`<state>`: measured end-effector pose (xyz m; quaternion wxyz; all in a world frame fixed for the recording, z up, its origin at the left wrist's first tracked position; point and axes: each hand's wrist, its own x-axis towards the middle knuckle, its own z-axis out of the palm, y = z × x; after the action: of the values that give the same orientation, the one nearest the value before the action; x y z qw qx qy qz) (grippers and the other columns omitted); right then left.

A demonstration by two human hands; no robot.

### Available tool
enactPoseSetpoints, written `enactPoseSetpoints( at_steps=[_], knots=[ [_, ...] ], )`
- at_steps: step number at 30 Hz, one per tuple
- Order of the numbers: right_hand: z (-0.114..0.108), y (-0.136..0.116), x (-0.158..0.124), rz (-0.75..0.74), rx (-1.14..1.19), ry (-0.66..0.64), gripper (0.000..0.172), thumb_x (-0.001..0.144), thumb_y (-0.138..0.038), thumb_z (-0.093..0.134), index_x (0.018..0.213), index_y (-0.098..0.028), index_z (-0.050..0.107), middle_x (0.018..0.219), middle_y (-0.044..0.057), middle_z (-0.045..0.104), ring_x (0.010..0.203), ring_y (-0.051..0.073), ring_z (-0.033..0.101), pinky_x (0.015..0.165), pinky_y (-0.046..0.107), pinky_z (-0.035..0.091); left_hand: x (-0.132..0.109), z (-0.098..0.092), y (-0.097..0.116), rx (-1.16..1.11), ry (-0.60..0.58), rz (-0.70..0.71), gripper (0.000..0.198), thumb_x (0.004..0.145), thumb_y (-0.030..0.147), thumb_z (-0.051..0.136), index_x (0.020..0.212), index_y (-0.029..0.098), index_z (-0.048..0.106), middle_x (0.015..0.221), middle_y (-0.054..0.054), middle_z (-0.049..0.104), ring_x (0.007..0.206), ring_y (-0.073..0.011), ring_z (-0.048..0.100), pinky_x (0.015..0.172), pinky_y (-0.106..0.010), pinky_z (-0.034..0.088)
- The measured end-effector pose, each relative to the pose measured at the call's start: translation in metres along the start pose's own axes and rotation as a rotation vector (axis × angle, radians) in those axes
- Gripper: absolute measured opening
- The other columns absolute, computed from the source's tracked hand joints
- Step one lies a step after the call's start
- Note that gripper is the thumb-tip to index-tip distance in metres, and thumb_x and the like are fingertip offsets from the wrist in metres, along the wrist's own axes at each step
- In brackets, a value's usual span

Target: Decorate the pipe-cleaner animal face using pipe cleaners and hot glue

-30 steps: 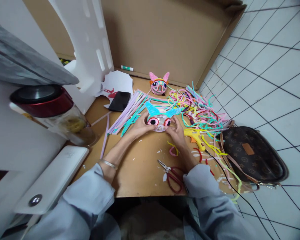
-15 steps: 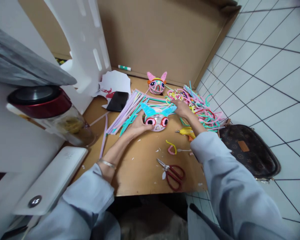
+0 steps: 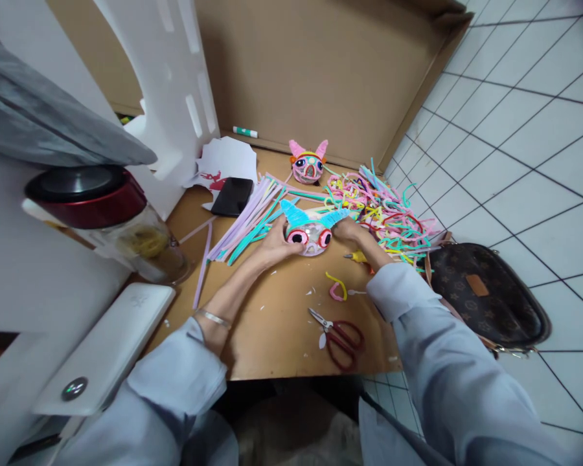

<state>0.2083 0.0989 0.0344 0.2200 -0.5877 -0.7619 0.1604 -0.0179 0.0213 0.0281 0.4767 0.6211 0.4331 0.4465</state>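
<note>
A round craft face [image 3: 311,234] with pink eyes and blue pipe-cleaner ears lies on the brown board [image 3: 272,323]. My left hand [image 3: 276,243] grips its left side, fingers curled round it. My right hand [image 3: 348,230] rests at its right edge beside the blue ear, fingers bent against it, at the rim of a tangled heap of coloured pipe cleaners [image 3: 386,210]. A second, pink-eared craft face [image 3: 309,163] stands farther back. A bundle of straight pipe cleaners [image 3: 250,217] lies to the left.
Red-handled scissors [image 3: 337,333] and a small yellow-pink bent piece [image 3: 337,285] lie near the front. A yellow glue gun [image 3: 357,256] shows under my right wrist. A black phone [image 3: 232,195], a red-lidded jar [image 3: 111,220], a brown patterned bag [image 3: 486,294] and a green marker [image 3: 245,132] surround the board.
My right hand left the craft face, reached back into the pipe-cleaner heap, then drew in again to the face's right edge. The left hand stayed on the face.
</note>
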Motion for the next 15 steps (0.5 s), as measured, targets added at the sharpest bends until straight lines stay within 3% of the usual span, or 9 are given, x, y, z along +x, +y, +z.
enactPoseSetpoints(
  at_steps=[3,8,15],
  knots=[
    [-0.001,0.000,-0.009,0.034,-0.102,-0.100,0.030,0.084,-0.015,0.067,0.113,-0.017,0.072,0.124,0.013,0.072,0.116,0.026,0.066,0.107,0.040,0.049,0.001,0.000,-0.002,-0.033,-0.020,0.020,0.062,0.057,0.027,0.071,0.115,0.018,0.055,0.111,-0.008,0.064,0.103,-0.0275,0.061,0.095,-0.045,0.049],
    [-0.006,-0.007,-0.023,0.057,-0.192,-0.176,0.026,0.079,-0.008,0.062,0.098,-0.017,0.078,0.114,0.012,0.077,0.114,0.028,0.069,0.103,0.035,0.051,0.003,0.001,-0.005,-0.099,-0.052,0.019,0.071,0.054,0.027,0.073,0.121,0.018,0.051,0.114,-0.009,0.064,0.107,-0.0286,0.063,0.098,-0.045,0.048],
    [-0.015,-0.012,-0.026,0.014,-0.200,-0.167,0.045,0.082,-0.009,0.055,0.124,-0.014,0.068,0.138,0.011,0.067,0.129,0.028,0.061,0.111,0.040,0.046,0.005,0.001,-0.007,-0.117,-0.075,0.034,0.075,0.055,0.026,0.074,0.125,0.018,0.050,0.123,-0.011,0.064,0.118,-0.0320,0.062,0.103,-0.048,0.048]
  ],
)
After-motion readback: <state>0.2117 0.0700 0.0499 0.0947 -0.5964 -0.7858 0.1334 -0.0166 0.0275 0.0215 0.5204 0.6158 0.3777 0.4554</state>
